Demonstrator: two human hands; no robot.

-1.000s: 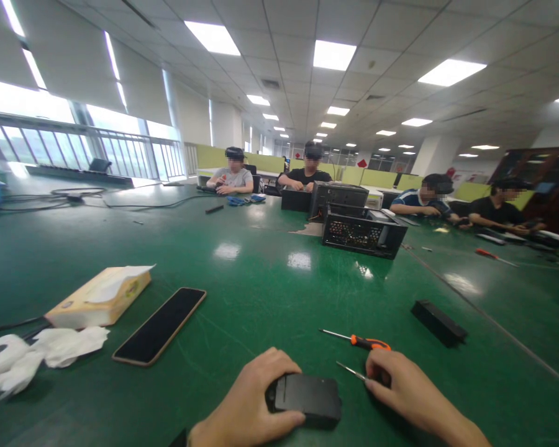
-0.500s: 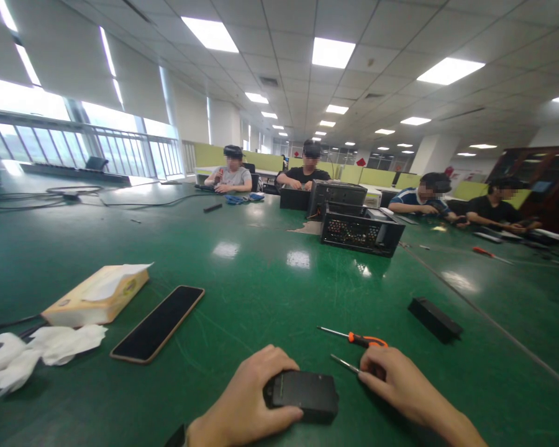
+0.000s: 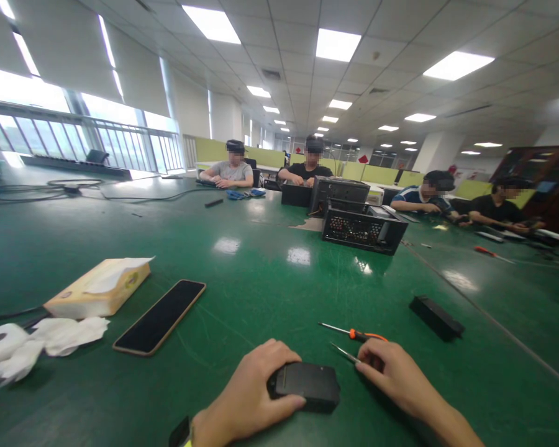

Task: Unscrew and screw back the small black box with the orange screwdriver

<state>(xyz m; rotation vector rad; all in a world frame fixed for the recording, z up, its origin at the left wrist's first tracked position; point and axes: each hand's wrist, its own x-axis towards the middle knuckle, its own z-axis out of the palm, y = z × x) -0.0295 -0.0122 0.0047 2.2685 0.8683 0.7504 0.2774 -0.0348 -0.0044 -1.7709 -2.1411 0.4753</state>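
Right hand (image 3: 394,375): I am holding it a little farther from me and nearer the screwdriver (image 3: 354,334) than a second ago; the tool (image 3: 345,353) is coming along with it, while the box (image 3: 307,380) is staying about where it was.
Left hand (image 3: 254,391): I am clamping the box across its left end, gripping from near side to far side.
Tool: I am pinching it between right thumb and fingers; my curled hand is hiding its rear, and I cannot tell whether the tip is touching the table (image 3: 242,285).
Box: it is lying in front of me, its free end facing my right side, apart from the tool.
Left thumb (image 3: 291,403): it is resting exposed, so a loosening pinch could be letting the tip skid into it.
Screwdriver: it is lying just beyond my right knuckles, so a careless swing could be knocking it.
Table: it is looking slick, so too light a clamp could be letting the box turn.
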